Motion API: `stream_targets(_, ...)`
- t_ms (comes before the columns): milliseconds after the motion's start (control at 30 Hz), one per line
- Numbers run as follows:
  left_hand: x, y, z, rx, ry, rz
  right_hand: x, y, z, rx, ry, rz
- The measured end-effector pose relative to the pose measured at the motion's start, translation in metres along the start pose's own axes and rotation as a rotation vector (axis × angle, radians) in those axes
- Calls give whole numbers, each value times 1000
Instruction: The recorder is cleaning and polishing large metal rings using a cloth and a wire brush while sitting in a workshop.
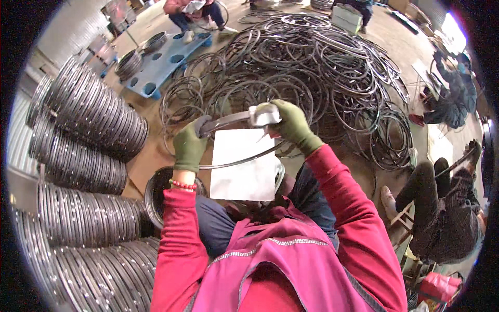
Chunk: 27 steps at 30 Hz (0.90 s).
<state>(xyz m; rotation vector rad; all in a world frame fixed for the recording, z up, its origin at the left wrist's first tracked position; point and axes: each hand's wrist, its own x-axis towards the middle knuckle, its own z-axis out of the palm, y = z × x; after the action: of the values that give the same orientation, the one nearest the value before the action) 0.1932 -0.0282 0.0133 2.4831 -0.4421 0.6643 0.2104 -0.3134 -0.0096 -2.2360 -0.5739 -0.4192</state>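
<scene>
My left hand (pixel 189 143), in a green glove, is closed around the left side of a dark metal ring (pixel 241 161) held up before me. My right hand (pixel 294 125), gloved the same way, is closed on a small white object (pixel 264 115) at the ring's far side; it could be a cloth or a roll, and I cannot tell which. A white flat sheet or board (pixel 241 182) lies below the ring, over my lap. My right palm hides part of the ring.
A big tangled heap of metal rings (pixel 312 62) spreads out ahead. Tall stacks of rings (pixel 93 213) line the left side. A blue pallet (pixel 163 70) lies at far left. One person (pixel 447 208) sits close on the right; other people (pixel 195 13) are farther off.
</scene>
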Motion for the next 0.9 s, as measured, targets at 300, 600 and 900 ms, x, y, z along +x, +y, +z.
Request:
stream_targets(300,10,42,1,42,-64,52,31,-103,31,-559,-42,-244)
stream_targets(600,-1,8,-4,43,-42,-79,12,-18,-2,-122,15,-15)
stream_targets(900,-9,16,-10,88,-115,-1,22,-79,22,-372,-44,-234)
